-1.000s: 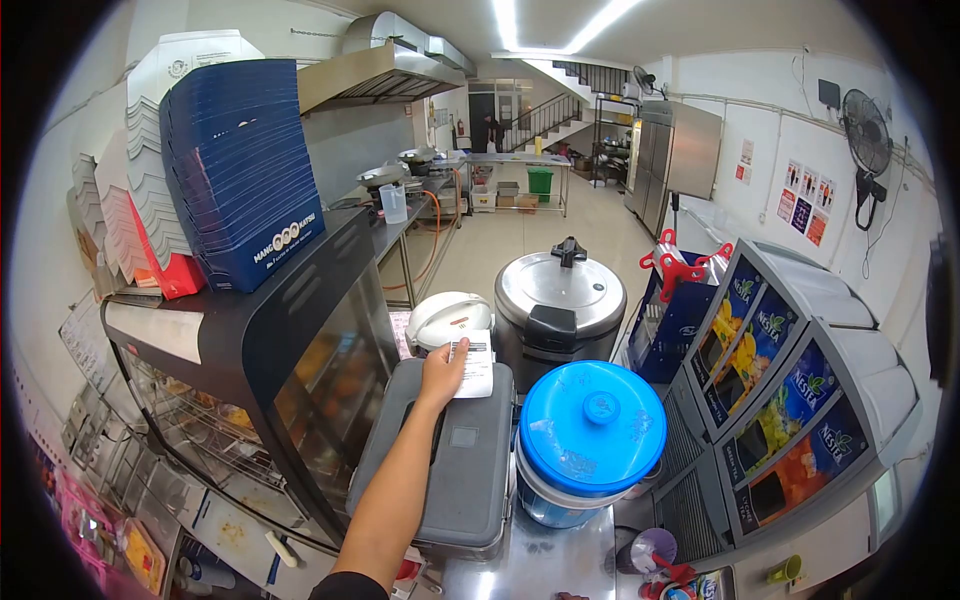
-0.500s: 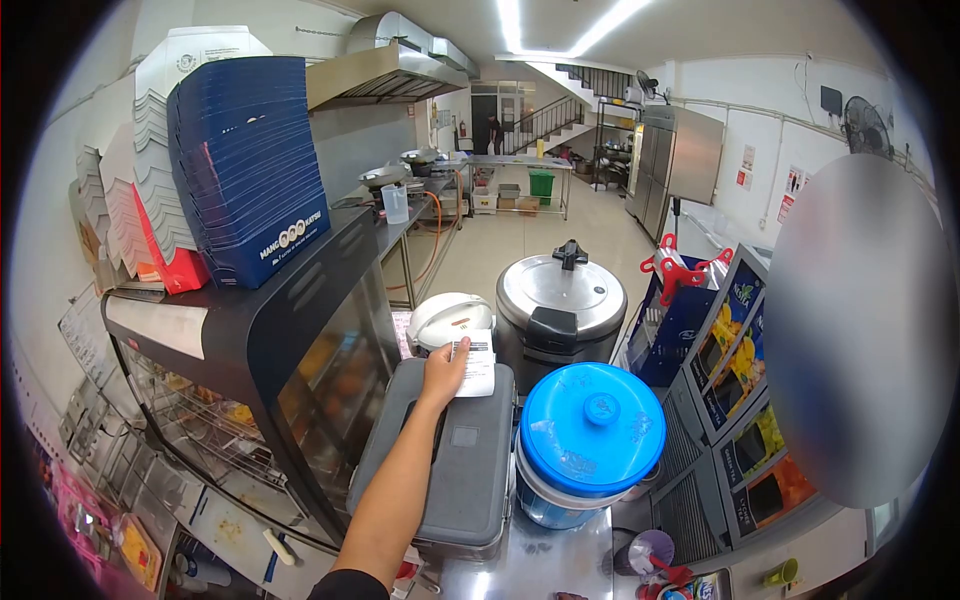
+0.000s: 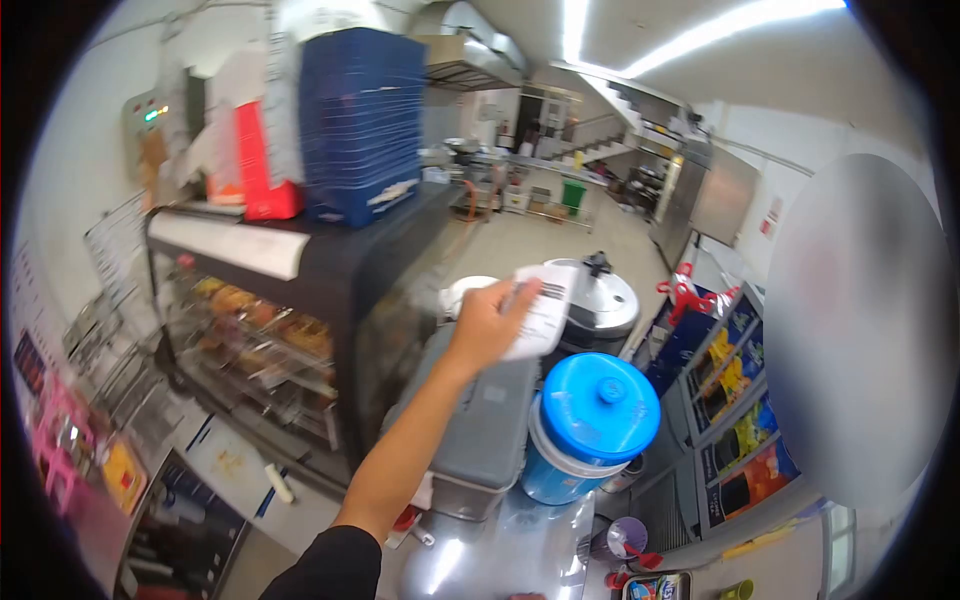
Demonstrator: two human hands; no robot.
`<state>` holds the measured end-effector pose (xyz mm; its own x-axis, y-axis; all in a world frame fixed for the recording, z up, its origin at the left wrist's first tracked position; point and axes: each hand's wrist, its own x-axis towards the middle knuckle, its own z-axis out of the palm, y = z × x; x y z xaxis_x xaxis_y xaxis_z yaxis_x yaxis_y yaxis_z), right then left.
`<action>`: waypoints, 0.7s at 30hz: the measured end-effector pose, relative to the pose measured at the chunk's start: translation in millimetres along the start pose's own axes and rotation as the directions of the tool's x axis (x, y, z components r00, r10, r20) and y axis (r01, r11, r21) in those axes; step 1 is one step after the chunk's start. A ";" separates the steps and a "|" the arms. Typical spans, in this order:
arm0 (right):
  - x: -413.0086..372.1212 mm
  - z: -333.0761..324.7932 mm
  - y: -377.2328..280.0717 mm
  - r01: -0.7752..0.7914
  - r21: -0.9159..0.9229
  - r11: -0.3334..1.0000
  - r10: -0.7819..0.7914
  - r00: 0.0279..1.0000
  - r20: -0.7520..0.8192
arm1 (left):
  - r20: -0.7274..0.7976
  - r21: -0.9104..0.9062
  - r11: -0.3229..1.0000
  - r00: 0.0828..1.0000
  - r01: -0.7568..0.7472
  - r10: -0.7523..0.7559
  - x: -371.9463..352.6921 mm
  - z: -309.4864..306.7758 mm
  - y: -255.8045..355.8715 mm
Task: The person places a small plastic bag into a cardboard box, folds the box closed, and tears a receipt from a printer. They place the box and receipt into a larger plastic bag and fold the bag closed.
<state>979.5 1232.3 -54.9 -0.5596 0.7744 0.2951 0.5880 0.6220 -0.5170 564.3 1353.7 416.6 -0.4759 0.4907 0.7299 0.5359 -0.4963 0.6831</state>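
Note:
My left hand (image 3: 490, 325) is raised over the grey lidded case (image 3: 480, 415), its thumb and fingers pinching a printed paper receipt (image 3: 545, 315). The slip is held up, clear of the case, and its print is too blurred to read. Behind the receipt stands a large pot with a steel lid (image 3: 605, 300), partly covered by it. A white rounded appliance (image 3: 470, 295) is mostly hidden behind my hand. Right of the case is a blue-lidded drink jug (image 3: 600, 410). My right hand is not seen; a small patch at the bottom edge cannot be made out.
A glass warming cabinet (image 3: 250, 330) with food inside stands on the left, bearing stacked blue boxes (image 3: 360, 130). On the right are drink dispensers (image 3: 735, 410) with fruit pictures. A steel counter (image 3: 480, 555) lies below, with a purple cup (image 3: 620, 540) near its right edge.
My left hand has lifted the receipt off the grey case, up and to the right. The view has swung left and tilted, showing more of the warming cabinet's front.

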 end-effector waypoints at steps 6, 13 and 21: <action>-49.1 -1.7 -14.7 0.065 -0.084 0.994 -0.063 0.998 0.030 | 0.102 0.232 0.973 0.994 0.010 -0.034 -202.1 -166.3 132.9; -181.9 33.7 -67.1 -0.102 -0.192 0.976 0.149 0.957 0.247 | -0.467 0.208 0.440 0.484 0.874 -0.740 -620.2 -340.5 136.8; -269.2 126.6 -210.3 -0.121 0.160 0.980 -0.053 0.613 0.788 | -0.513 0.231 0.355 0.423 0.906 -0.747 -790.5 -419.2 164.9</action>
<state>932.6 878.4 -127.3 -0.8346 0.3501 -0.4252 0.5503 0.4974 -0.6706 736.6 583.8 -36.4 -0.9593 0.2112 -0.1876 -0.0799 0.4340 0.8974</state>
